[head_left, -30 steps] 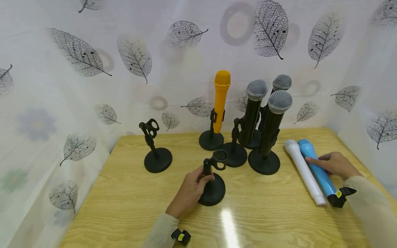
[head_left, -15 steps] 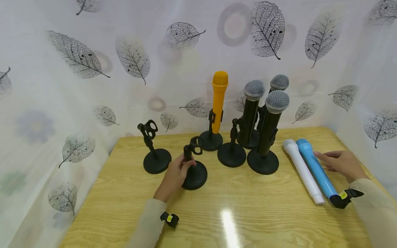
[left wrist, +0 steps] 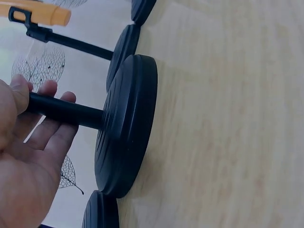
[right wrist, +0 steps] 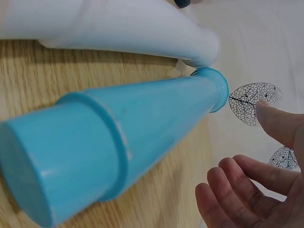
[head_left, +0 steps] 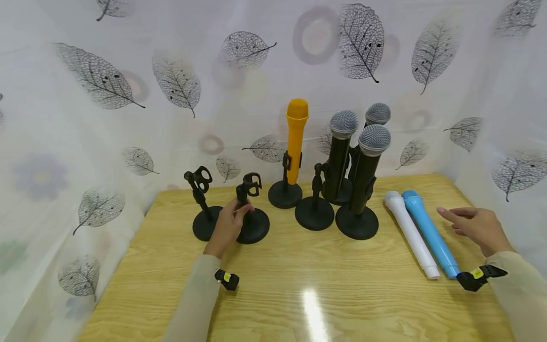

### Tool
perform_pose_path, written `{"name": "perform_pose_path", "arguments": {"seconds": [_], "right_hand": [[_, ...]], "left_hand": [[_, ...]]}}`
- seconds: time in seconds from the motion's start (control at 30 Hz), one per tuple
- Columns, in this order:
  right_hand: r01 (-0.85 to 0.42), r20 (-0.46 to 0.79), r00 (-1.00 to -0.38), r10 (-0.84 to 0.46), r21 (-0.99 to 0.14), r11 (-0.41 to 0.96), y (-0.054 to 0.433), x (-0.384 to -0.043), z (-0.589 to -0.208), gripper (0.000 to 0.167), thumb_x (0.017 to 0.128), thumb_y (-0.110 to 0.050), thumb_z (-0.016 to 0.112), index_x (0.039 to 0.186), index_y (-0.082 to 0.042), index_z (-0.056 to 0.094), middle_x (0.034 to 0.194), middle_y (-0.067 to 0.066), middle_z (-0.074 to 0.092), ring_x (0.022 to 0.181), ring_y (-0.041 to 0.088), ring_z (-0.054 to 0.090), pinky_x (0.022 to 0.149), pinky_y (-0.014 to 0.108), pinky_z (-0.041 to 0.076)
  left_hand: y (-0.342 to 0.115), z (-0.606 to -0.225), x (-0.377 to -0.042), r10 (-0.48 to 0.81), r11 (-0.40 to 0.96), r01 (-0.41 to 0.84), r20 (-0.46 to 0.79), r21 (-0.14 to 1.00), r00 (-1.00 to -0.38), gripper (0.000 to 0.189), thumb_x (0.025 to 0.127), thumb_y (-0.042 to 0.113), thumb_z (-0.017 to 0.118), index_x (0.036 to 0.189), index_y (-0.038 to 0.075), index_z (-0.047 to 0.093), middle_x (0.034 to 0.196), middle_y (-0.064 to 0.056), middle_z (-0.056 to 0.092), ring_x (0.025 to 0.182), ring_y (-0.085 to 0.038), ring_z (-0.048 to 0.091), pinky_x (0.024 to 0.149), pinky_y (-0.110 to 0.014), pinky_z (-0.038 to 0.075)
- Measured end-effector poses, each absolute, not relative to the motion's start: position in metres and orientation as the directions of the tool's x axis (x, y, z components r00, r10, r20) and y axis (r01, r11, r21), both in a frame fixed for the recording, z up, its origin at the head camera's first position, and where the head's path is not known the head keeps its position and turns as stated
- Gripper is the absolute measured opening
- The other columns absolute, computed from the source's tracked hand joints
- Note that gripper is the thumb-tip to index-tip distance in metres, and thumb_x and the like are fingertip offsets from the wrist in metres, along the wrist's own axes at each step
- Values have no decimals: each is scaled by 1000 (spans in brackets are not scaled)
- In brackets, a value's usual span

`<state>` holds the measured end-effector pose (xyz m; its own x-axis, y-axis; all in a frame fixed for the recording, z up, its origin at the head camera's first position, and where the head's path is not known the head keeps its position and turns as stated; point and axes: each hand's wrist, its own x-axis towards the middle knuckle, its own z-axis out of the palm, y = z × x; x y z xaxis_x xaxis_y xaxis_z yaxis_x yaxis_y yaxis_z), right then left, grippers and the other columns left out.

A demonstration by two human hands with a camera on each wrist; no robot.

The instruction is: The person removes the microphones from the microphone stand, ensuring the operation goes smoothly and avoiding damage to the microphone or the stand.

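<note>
- Left hand (head_left: 227, 222): thumb and fingers closed around the pole of a black microphone stand with a round base and an unfilled ring clip (head_left: 256, 228). Stand is at the table's back left; cannot tell whether its base sits fully flat.
- Risk: this base lies right by that of a second black stand, round-based with an unfilled clip (head_left: 202, 227). Further leftward travel would probably knock or shift it.
- Risk: the grip is on the thin pole above a broad base; a sideways pull could tip the stand.
- Right hand (head_left: 480, 229): fingers loosely extended, holding nothing, just beside a glossy light-blue cylindrical microphone (head_left: 430, 235).
- Risk: that microphone lies on its side near a white cylindrical microphone (head_left: 411, 235); a careless brush could roll one into the other.
</note>
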<state>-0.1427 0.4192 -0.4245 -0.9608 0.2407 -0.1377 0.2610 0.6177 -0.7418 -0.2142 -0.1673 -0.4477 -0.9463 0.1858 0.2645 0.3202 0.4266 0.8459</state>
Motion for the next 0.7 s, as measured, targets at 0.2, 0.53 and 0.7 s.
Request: {"name": "perform_pose_path", "arguments": {"seconds": [0.2, 0.53, 0.7], "right_hand": [[252, -135, -964, 228, -736, 629, 416, -144, -423, 83, 97, -55, 60, 138, 16, 47, 132, 38, 51, 75, -1, 62, 66, 31, 58], [73, 91, -980, 179, -667, 741, 380, -150, -408, 65, 97, -47, 67, 134, 6, 59, 127, 30, 61, 87, -3, 53, 66, 26, 47], [-34, 148, -985, 86, -659, 751, 349, -155, -399, 61, 97, -42, 69, 134, 4, 60, 124, 27, 64, 86, -4, 62, 68, 21, 52]], "left_hand": [[-168, -449, -221, 162, 444, 297, 251, 846, -954, 21, 107, 29, 51, 110, 11, 61, 109, -4, 69, 117, -21, 63, 109, -48, 44], [-163, -446, -206, 93, 495, 278, 268, 823, -959, 33, 105, 19, 58, 136, 6, 58, 131, -17, 64, 122, -29, 63, 101, -44, 51], [-162, -437, -177, 44, 607, 213, 235, 765, -971, 49, 102, 18, 64, 146, 1, 49, 136, -21, 61, 122, -33, 62, 97, -43, 53]]}}
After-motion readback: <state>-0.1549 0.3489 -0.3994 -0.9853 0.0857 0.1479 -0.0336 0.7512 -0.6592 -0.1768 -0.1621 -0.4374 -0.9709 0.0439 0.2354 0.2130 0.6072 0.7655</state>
